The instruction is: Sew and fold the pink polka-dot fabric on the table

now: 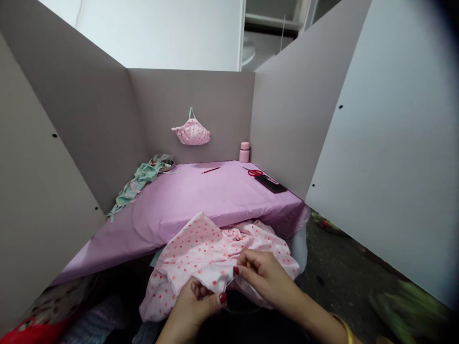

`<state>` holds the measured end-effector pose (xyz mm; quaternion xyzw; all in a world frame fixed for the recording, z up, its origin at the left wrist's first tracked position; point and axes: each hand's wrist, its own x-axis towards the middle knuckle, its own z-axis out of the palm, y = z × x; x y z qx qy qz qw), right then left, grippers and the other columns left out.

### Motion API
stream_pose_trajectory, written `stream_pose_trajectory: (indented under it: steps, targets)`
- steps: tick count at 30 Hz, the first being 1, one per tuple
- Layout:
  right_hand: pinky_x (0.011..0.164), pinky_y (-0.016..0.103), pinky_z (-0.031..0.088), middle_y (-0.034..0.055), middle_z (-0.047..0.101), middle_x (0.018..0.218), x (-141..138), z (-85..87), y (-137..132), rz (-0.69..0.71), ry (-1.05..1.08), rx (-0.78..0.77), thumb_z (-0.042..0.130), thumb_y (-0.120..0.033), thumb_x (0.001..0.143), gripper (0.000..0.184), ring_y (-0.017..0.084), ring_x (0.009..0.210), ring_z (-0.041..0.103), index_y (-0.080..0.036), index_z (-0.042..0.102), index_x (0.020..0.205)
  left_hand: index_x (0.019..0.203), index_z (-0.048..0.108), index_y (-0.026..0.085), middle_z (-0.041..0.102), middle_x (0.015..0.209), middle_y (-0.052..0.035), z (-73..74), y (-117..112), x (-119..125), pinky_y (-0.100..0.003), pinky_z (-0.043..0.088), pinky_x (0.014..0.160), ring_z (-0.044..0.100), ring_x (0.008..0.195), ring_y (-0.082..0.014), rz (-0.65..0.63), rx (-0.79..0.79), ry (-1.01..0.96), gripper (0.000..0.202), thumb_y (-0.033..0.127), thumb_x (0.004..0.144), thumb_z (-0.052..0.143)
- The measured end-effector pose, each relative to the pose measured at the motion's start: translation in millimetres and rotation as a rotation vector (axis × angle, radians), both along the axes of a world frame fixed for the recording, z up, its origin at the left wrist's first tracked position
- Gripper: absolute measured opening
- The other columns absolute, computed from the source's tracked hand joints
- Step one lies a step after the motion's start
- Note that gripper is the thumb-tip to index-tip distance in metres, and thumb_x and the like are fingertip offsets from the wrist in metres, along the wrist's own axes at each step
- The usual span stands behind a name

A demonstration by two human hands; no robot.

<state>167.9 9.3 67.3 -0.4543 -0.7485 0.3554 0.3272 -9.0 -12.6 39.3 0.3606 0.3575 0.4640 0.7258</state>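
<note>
Pink cloth with red dots [197, 248] lies bunched over my lap, against the front edge of the table. My left hand [195, 306] is closed on the near edge of this cloth, thumb on top. Just to the right and slightly higher, my right hand [263, 277] is pinched shut close to the same edge. A thin pale strand seems to run between the two hands. Whatever sits in the right fingertips is too small to name, though a small yellow bit shows between those fingers.
Grey panels enclose a table with a lilac cover [201, 191]. On it lie red-handled scissors [255, 173], a black phone-like object [270, 184], a red pencil [211, 170], a pink bottle [244, 153] and green fabric strips [138, 181]. A dotted pink gathered piece [191, 133] hangs behind.
</note>
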Motion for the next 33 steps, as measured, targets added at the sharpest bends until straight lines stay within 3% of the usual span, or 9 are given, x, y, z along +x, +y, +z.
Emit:
stream_pose_trajectory:
  steps: [3, 6, 11, 15, 17, 21, 25, 29, 33]
  targets:
    - [0.052, 0.020, 0.031, -0.0025, 0.052, 0.059, 6, -2.9, -14, 0.127, -0.116, -0.005, 0.051, -0.020, 0.080, 0.014, 0.009, 0.054, 0.043, -0.015, 0.059, 0.069, 0.082, 0.066, 0.017, 0.070, 0.074, -0.0030, -2.8, 0, 0, -0.022, 0.043, 0.060, 0.060, 0.065, -0.0144, 0.069, -0.088, 0.046, 0.044, 0.033, 0.046, 0.085]
    - [0.051, 0.019, 0.030, -0.0032, 0.052, 0.059, 2, 7.6, -23, 0.248, -0.137, -0.016, 0.053, -0.019, 0.080, 0.012, 0.008, 0.053, 0.043, -0.015, 0.061, 0.071, 0.077, 0.066, 0.017, 0.070, 0.072, -0.0021, 2.0, 0, 1, -0.026, 0.044, 0.067, 0.061, 0.067, -0.0165, 0.072, -0.051, 0.087, 0.040, 0.030, 0.044, 0.086]
    - [0.052, 0.019, 0.031, -0.0036, 0.052, 0.060, -12, 27.1, -4, 0.203, -0.061, 0.061, 0.054, -0.017, 0.079, 0.012, 0.008, 0.055, 0.043, -0.015, 0.060, 0.070, 0.078, 0.066, 0.018, 0.071, 0.079, -0.0046, 12.3, -3, 4, -0.032, 0.045, 0.076, 0.063, 0.078, -0.0234, 0.032, 0.035, 0.145, 0.041, 0.031, 0.044, 0.085]
    - [0.049, 0.019, 0.029, -0.0033, 0.050, 0.057, -9, 17.1, 11, 0.055, -0.031, 0.017, 0.054, -0.021, 0.079, 0.014, 0.009, 0.052, 0.041, -0.014, 0.058, 0.068, 0.086, 0.066, 0.019, 0.071, 0.086, -0.0052, 9.0, -4, 2, -0.031, 0.044, 0.079, 0.062, 0.089, -0.0248, 0.039, 0.011, 0.117, 0.048, 0.031, 0.044, 0.085]
    - [0.050, 0.020, 0.029, -0.0026, 0.051, 0.056, -3, 7.5, 5, 0.026, -0.058, 0.047, 0.051, -0.024, 0.081, 0.018, 0.009, 0.053, 0.042, -0.014, 0.057, 0.067, 0.087, 0.065, 0.019, 0.071, 0.083, -0.0040, 4.9, -3, 0, -0.028, 0.045, 0.072, 0.063, 0.081, -0.0213, 0.071, -0.024, 0.100, 0.048, 0.033, 0.046, 0.084]
    - [0.051, 0.020, 0.032, -0.0004, 0.055, 0.060, 4, -1.6, -18, 0.169, -0.136, 0.081, 0.048, -0.024, 0.083, 0.019, 0.010, 0.054, 0.046, -0.015, 0.059, 0.070, 0.078, 0.062, 0.016, 0.067, 0.065, 0.0004, -0.7, 0, 0, -0.022, 0.040, 0.057, 0.056, 0.058, -0.0122, 0.120, -0.089, 0.075, 0.040, 0.034, 0.048, 0.084]
    - [0.056, 0.019, 0.035, 0.0002, 0.059, 0.065, -6, 13.8, -21, 0.296, -0.168, 0.171, 0.050, -0.021, 0.083, 0.015, 0.010, 0.057, 0.050, -0.015, 0.062, 0.075, 0.077, 0.062, 0.016, 0.069, 0.070, -0.0026, 3.6, 1, 3, -0.028, 0.045, 0.068, 0.061, 0.067, -0.0178, 0.089, 0.001, 0.086, 0.042, 0.033, 0.046, 0.084]
    - [0.057, 0.021, 0.034, -0.0006, 0.059, 0.064, -16, 32.3, 2, 0.188, -0.180, 0.233, 0.052, -0.019, 0.082, 0.015, 0.010, 0.058, 0.050, -0.015, 0.062, 0.072, 0.075, 0.064, 0.017, 0.071, 0.079, -0.0065, 14.2, -3, 5, -0.034, 0.045, 0.078, 0.063, 0.082, -0.0261, 0.100, 0.021, 0.177, 0.043, 0.033, 0.041, 0.085]
    - [0.053, 0.021, 0.033, -0.0010, 0.056, 0.058, -8, 24.9, 10, 0.039, -0.143, 0.193, 0.052, -0.021, 0.082, 0.018, 0.010, 0.054, 0.047, -0.014, 0.059, 0.067, 0.083, 0.064, 0.017, 0.071, 0.086, -0.0079, 16.3, -5, 4, -0.034, 0.044, 0.080, 0.063, 0.086, -0.0264, 0.170, -0.016, 0.105, 0.049, 0.033, 0.041, 0.085]
